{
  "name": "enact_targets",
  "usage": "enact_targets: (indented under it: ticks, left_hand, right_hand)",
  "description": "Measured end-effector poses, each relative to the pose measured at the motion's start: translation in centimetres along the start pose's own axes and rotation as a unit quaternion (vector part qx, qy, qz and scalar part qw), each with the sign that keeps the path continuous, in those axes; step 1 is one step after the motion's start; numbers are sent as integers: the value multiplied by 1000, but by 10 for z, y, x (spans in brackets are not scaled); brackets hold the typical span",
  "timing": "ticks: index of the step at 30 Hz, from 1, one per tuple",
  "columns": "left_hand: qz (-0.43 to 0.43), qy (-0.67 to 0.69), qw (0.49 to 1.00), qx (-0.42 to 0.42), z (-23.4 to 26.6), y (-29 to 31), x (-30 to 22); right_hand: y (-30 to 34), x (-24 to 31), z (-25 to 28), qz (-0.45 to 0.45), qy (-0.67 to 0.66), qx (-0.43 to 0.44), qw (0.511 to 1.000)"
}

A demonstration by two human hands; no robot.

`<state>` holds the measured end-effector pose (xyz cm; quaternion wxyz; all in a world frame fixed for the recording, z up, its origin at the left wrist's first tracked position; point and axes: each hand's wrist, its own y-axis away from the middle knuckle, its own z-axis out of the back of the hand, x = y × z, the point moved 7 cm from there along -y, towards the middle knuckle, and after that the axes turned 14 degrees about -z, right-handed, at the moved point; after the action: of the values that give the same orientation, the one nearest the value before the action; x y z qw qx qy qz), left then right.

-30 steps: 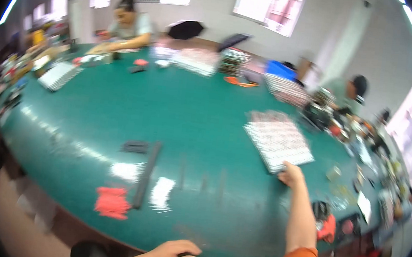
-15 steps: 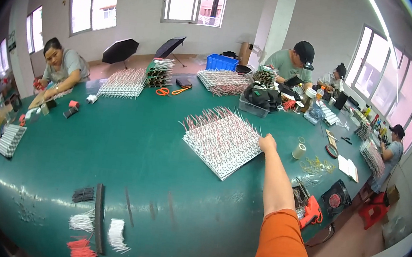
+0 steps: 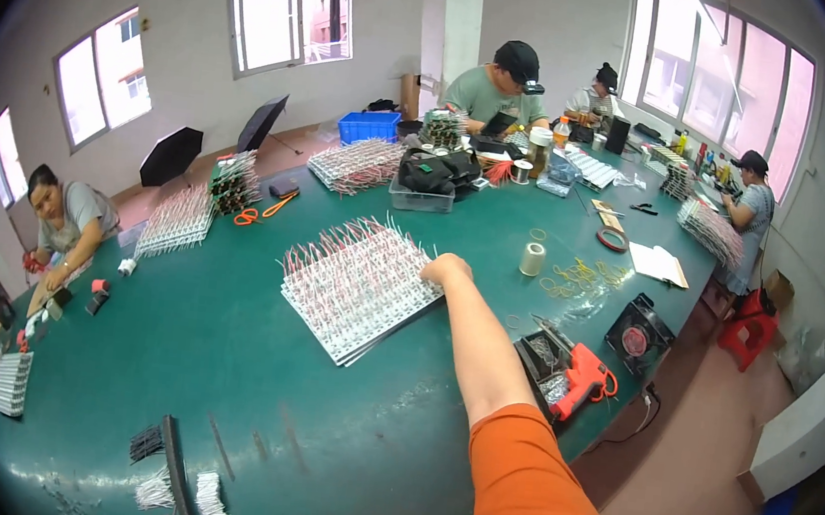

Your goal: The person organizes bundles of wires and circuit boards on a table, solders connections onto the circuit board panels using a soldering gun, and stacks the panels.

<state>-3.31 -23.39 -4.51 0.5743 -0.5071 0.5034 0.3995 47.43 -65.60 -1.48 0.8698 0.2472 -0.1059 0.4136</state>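
Note:
My right hand [image 3: 446, 270] is at the right corner of a flat stack of white panels [image 3: 353, 297], its fingers closed on the edge. Rows of thin red and white wires stand up from the panels. A second edge shows just under the top one along the side nearest me. The orange-sleeved right arm reaches in from the lower edge. My left hand is out of view. A spool of pale thread [image 3: 532, 259] and loose yellow rubber bands [image 3: 581, 278] lie to the right of my hand.
Nearer right are a red glue gun [image 3: 583, 381], a parts box and a black fan [image 3: 640, 330]. Orange scissors [image 3: 247, 216], more wired panel stacks [image 3: 354, 164] and a clear bin [image 3: 421, 198] stand farther back. Cut wire bundles [image 3: 216, 500] lie near left. Several people work around the table.
The view has turned right, so the table and everything on it appear shifted left. My right hand stays at the same corner of the panel stack.

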Motion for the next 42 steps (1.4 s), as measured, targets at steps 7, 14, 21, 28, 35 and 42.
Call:
enact_targets:
  ticks: [7,14,21,28,35,42]
  left_hand:
    - [-14,1,1000,-19,3,2,0]
    - [1,-68,996,-53,18,11,4]
    - [16,-78,994,-69,14,1,12]
    - [7,-128,988,-83,9,1,6]
    - [15,-143,986,-84,3,0,9]
    - [93,-187,974,-83,-1,-10,16]
  right_hand:
    - [37,-8,7,-56,-1,30,998]
    - [52,17,-30,109,-366,303,873]
    - [124,12,-50,96,-575,427,692]
    - [262,-70,1,146,-661,396,621]
    - [342,-211,-30,162,-650,373,642]
    - [426,-283,-91,87,-572,495,648]
